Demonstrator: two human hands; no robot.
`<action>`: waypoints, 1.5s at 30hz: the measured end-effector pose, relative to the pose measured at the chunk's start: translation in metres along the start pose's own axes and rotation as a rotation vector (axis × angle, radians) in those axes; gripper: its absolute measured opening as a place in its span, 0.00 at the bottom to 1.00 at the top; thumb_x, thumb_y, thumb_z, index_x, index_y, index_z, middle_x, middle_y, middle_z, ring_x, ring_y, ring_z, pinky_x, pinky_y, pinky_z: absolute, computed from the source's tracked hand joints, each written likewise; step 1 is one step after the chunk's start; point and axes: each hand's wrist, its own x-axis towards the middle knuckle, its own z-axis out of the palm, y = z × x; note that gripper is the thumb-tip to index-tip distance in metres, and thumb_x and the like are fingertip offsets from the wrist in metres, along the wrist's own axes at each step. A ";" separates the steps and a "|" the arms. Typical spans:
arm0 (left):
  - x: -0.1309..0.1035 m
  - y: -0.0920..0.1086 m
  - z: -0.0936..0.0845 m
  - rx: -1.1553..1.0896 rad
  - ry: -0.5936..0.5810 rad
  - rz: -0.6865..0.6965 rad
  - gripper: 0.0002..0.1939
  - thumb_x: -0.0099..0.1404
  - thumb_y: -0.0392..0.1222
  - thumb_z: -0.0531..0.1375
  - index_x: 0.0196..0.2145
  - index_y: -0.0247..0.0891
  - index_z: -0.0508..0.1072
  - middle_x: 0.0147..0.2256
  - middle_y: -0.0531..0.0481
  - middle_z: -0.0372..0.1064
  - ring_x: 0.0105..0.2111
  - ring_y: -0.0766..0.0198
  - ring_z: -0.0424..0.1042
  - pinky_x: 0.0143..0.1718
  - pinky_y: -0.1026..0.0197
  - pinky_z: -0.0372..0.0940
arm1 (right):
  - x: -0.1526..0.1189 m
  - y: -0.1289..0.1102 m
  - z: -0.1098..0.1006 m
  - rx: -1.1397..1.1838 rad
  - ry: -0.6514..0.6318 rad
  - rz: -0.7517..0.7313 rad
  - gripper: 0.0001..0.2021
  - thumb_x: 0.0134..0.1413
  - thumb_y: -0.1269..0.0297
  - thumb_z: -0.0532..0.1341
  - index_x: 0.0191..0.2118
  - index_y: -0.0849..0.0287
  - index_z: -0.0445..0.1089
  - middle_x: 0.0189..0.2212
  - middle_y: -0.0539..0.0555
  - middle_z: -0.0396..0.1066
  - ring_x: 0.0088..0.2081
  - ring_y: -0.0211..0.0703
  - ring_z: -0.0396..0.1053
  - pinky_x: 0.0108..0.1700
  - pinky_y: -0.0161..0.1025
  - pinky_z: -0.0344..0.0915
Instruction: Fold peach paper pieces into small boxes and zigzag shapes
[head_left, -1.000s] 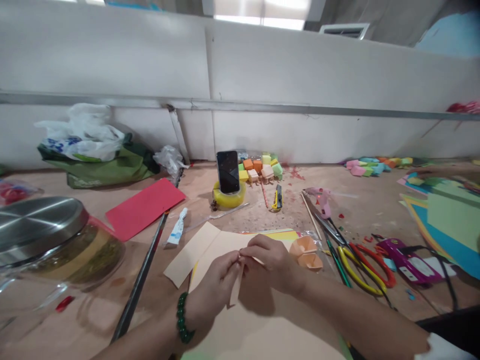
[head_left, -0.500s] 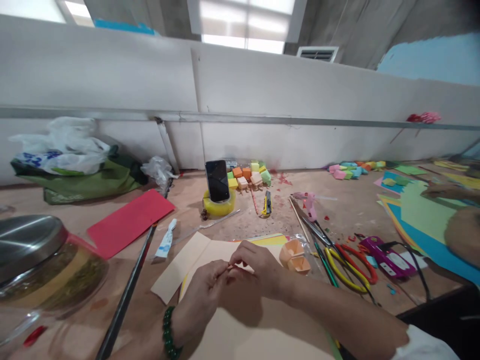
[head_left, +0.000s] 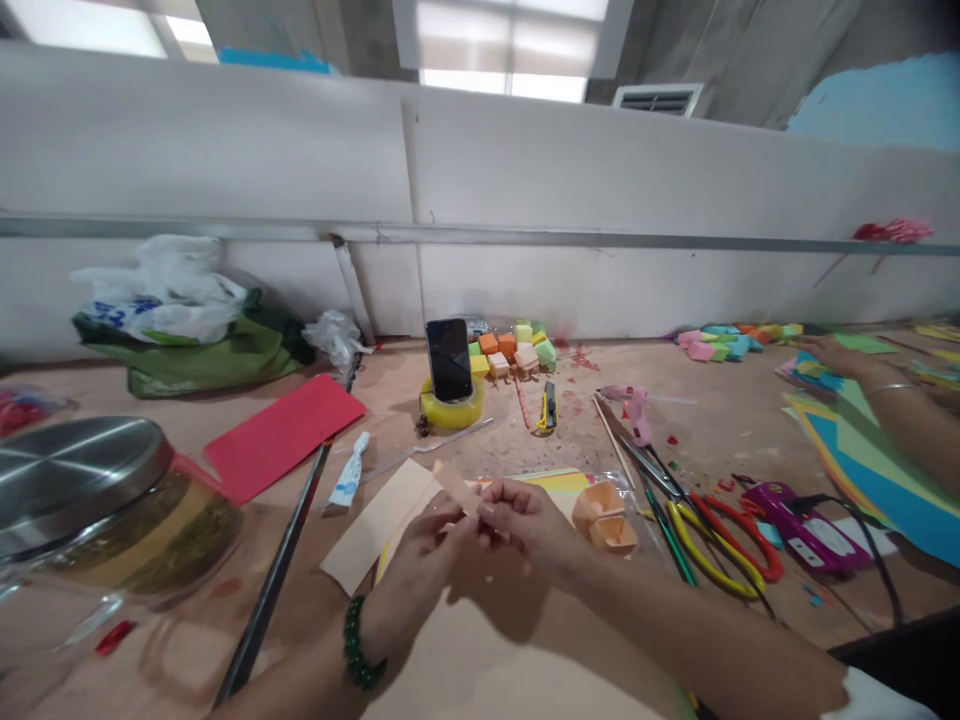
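My left hand (head_left: 427, 555) and my right hand (head_left: 536, 525) meet above a large peach paper sheet (head_left: 480, 650). Between their fingertips is a small peach paper strip (head_left: 454, 485), its end sticking up to the left. Both hands have their fingers closed on it. A green bead bracelet (head_left: 360, 642) circles my left wrist. Two folded peach paper pieces (head_left: 606, 518) lie just right of my right hand. Under my left hand's side, a cream paper piece (head_left: 379, 525) lies at a slant.
Scissors (head_left: 712, 550), a pink glue gun (head_left: 634, 410) and a purple device (head_left: 806, 530) lie right. Ahead stands a phone (head_left: 448, 360) on yellow tape (head_left: 450, 408). A glass jar (head_left: 112, 520) is left. Another person's hand (head_left: 847, 365) reaches in at far right.
The peach strip now shows above my left fingers. My hands have shifted slightly within a view that turned left. The other person's hand has moved farther back on the table.
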 end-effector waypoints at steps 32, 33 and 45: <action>-0.009 0.005 0.001 0.309 0.001 0.068 0.17 0.59 0.45 0.49 0.17 0.37 0.62 0.18 0.54 0.58 0.21 0.67 0.58 0.24 0.65 0.52 | -0.010 -0.006 -0.008 -0.890 -0.021 -0.904 0.05 0.57 0.68 0.61 0.31 0.60 0.72 0.23 0.52 0.70 0.25 0.35 0.66 0.26 0.32 0.63; -0.009 0.004 0.001 0.298 0.009 0.064 0.16 0.59 0.44 0.49 0.17 0.37 0.63 0.18 0.53 0.60 0.21 0.67 0.60 0.24 0.65 0.53 | -0.013 -0.007 -0.008 -0.987 -0.040 -0.993 0.06 0.59 0.69 0.59 0.32 0.61 0.72 0.23 0.52 0.69 0.25 0.35 0.65 0.25 0.31 0.62; -0.010 0.008 0.008 -0.007 -0.016 -0.020 0.17 0.61 0.51 0.51 0.21 0.38 0.60 0.21 0.55 0.57 0.24 0.66 0.60 0.26 0.66 0.61 | -0.017 -0.005 -0.011 -1.557 -0.182 -1.412 0.06 0.60 0.77 0.55 0.39 0.69 0.68 0.23 0.55 0.68 0.25 0.39 0.61 0.26 0.36 0.62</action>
